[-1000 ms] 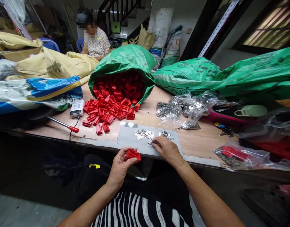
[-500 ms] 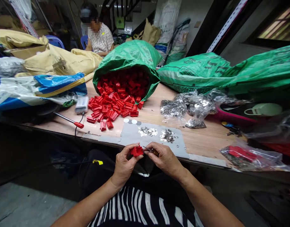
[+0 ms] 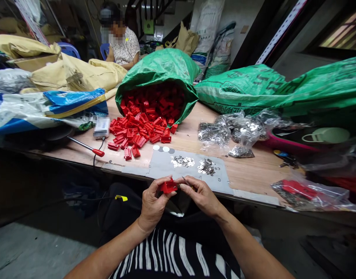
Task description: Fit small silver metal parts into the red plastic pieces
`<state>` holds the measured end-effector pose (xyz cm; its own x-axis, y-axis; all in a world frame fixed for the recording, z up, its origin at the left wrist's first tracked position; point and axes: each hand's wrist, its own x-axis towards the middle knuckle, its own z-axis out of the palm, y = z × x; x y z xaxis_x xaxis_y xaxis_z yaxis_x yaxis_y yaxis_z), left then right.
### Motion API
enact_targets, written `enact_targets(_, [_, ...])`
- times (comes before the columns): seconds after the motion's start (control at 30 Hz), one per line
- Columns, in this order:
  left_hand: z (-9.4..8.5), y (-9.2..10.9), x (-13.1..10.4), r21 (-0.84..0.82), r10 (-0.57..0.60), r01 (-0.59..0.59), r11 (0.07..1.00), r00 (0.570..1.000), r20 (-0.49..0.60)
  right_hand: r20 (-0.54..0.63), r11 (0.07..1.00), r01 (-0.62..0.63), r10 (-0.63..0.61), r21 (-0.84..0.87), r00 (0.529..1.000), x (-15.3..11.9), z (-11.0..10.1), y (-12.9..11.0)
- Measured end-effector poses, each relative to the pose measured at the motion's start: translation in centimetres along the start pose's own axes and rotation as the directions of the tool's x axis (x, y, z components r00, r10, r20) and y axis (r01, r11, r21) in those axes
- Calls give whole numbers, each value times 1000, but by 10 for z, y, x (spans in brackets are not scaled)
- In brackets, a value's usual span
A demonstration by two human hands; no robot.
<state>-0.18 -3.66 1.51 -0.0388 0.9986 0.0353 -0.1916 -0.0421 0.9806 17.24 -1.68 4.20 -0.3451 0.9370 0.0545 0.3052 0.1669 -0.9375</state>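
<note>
My left hand [image 3: 154,199] is closed on a red plastic housing [image 3: 168,186], held between thumb and fingers just in front of the table edge. Close by on the right, my right hand [image 3: 201,195] grips a slim pointed tool [image 3: 184,178] with a metal tip. Fingers cover most of its brownish-yellow handle, so its exact kind is unclear. Beyond my hands, a grey mat [image 3: 159,166] bears two small piles of metal pieces, a shiny left pile [image 3: 182,161] and a darker right pile [image 3: 206,167].
Red housings [image 3: 134,133] spill from a green sack [image 3: 163,64]. Clear bags of metal parts [image 3: 241,130] lie to the right. A red-tipped lever [image 3: 98,152] juts out at left. Another person [image 3: 124,46] sits across the table.
My right hand has turned and drawn slightly right, and the tool's tip now points more upward, away from the red housing. My left hand keeps its hold.
</note>
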Motion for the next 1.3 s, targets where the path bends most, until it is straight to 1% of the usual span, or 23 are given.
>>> enact_targets(0.07, [1, 2, 0, -25, -22, 22, 999, 1000, 5, -46, 997, -32, 36, 74, 998, 0, -3, 2])
enact_targets(0.13, [2, 4, -1, -59, -56, 57, 997, 998, 7, -89, 994, -57, 65, 89, 994, 0, -3, 3])
enact_targets(0.17, [2, 4, -1, -74, -70, 70, 995, 998, 5, -88, 993, -67, 75, 94, 993, 1, -3, 4])
enact_targets(0.3, [2, 5, -1, -88, -77, 78, 993, 997, 6, -26, 982, -123, 129, 143, 991, 3, 4, 6])
enact_targets(0.4, [0, 2, -2, -49, -30, 32, 998, 999, 33, 17, 966, -161, 161, 200, 987, 4, 5, 4])
enact_targets(0.5, [-2, -2, -5, 33, 52, -57, 998, 990, 134, 135, 911, -227, 192, 344, 972, 1, 5, 5])
enact_targets(0.57, [-4, -4, -7, 65, 69, -84, 994, 975, 209, 212, 854, -284, 209, 436, 955, -3, 5, 7])
enact_targets(0.67, [-4, -6, -10, 64, 26, -44, 997, 967, 255, 247, 796, -344, 250, 498, 936, -12, 8, 12])
enact_targets(0.77, [-3, -8, -13, 31, -25, 17, 999, 965, 260, 257, 766, -369, 270, 527, 928, -20, 10, 17])
enact_targets(0.87, [-1, -10, -15, 2, -40, 41, 999, 967, 251, 281, 742, -380, 263, 552, 923, -25, 10, 19])
enact_targets(1.0, [-1, -12, -16, 24, -4, -2, 1000, 966, 259, 282, 724, -374, 253, 579, 926, -27, 10, 21])
enact_targets(1.17, [-8, -21, -12, 80, 110, -143, 986, 938, 330, 310, 677, -401, 259, 617, 915, -27, 13, 27])
enact_targets(1.3, [-10, -20, -9, 70, 120, -155, 985, 926, 357, 314, 637, -396, 243, 661, 918, -27, 16, 32])
